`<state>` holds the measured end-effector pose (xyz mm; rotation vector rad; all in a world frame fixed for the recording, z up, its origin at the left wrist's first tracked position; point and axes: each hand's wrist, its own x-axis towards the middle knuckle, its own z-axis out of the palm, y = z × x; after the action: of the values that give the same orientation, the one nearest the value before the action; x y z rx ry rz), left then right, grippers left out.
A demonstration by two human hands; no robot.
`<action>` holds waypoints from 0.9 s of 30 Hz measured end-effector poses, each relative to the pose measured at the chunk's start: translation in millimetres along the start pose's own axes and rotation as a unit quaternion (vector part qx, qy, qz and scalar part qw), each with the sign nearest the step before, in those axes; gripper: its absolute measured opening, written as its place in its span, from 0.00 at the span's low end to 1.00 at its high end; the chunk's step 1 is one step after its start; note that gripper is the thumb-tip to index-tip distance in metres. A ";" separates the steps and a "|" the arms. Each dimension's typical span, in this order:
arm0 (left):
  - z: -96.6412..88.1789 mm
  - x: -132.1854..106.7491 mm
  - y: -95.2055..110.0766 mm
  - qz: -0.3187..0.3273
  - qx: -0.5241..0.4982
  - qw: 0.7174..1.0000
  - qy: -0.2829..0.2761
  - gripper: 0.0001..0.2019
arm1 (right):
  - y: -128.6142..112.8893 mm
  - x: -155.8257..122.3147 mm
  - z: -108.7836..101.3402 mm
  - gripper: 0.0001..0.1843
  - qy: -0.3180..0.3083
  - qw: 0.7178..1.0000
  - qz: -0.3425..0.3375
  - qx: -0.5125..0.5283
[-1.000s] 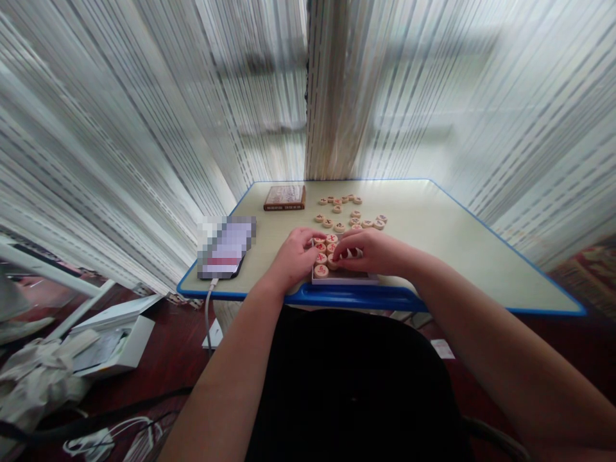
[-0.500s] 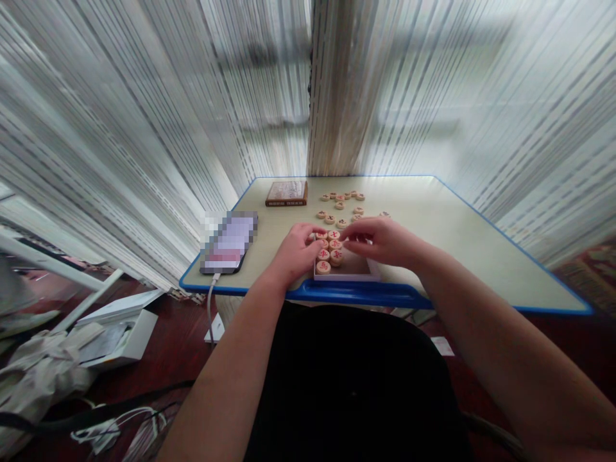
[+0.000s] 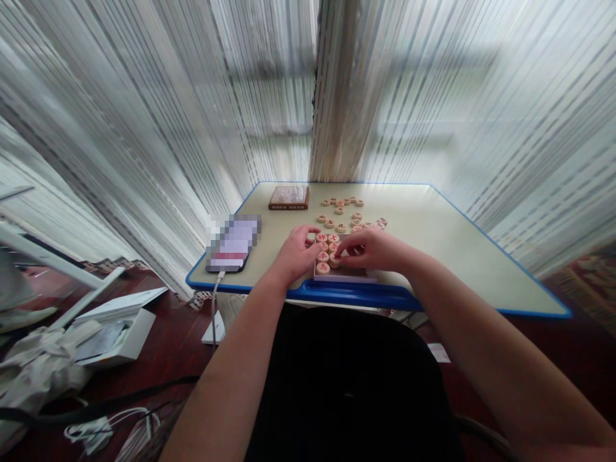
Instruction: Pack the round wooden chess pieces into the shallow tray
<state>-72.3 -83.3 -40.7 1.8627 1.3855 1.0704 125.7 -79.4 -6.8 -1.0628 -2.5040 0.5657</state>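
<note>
A shallow white box [image 3: 342,279] sits at the table's near edge, with red-marked Chinese chess pieces [image 3: 323,269] laid in two columns along its left side. My left hand [image 3: 299,252] grips the box at its left side, thumb and forefinger reaching over the rim by the pieces. Over the box's right part, my right hand [image 3: 371,249] has its fingers bent down and pinches a chess piece [image 3: 333,261] in the second column; fingertips partly cover it. The box's right interior is mostly hidden under this hand.
Loose chess pieces [image 3: 341,228] are scattered beyond the box. A brown flat case [image 3: 289,199] lies at the back left. On the left is a phone [image 3: 233,244] with a charging cable [image 3: 214,305]. The table [image 3: 462,256] has a blue edge; curtains hang behind.
My right hand has come down and nearer, from the upper pieces of the second column to a lower one. My left hand stays at the box. The view has shifted slightly.
</note>
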 end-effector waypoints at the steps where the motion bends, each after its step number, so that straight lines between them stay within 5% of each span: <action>1: 0.0 0.2 0.1 0.000 0.002 1.000 0.000 0.15 | 0.2 0.5 0.2 0.09 -0.001 1.000 -0.001 0.000; 14: 0.0 0.4 -1.3 0.012 0.015 1.000 -0.003 0.14 | -0.2 0.0 0.3 0.12 0.010 1.000 0.007 0.008; 18: 0.4 0.9 -2.3 0.018 0.019 1.000 -0.001 0.12 | 2.1 -0.4 -4.3 0.12 0.083 0.996 0.021 0.005; 23: 0.9 2.3 -5.6 0.031 0.017 0.999 0.003 0.11 | 22.8 0.5 -18.8 0.13 0.288 0.937 0.169 -0.105; 27: 1.1 2.8 -7.4 0.030 0.009 0.999 0.005 0.11 | 40.3 1.5 -23.0 0.13 0.275 0.913 0.260 -0.149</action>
<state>-74.6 -78.4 -46.6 1.9267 1.3567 1.1005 159.5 -47.6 -6.6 -1.7416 -1.8368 -0.0158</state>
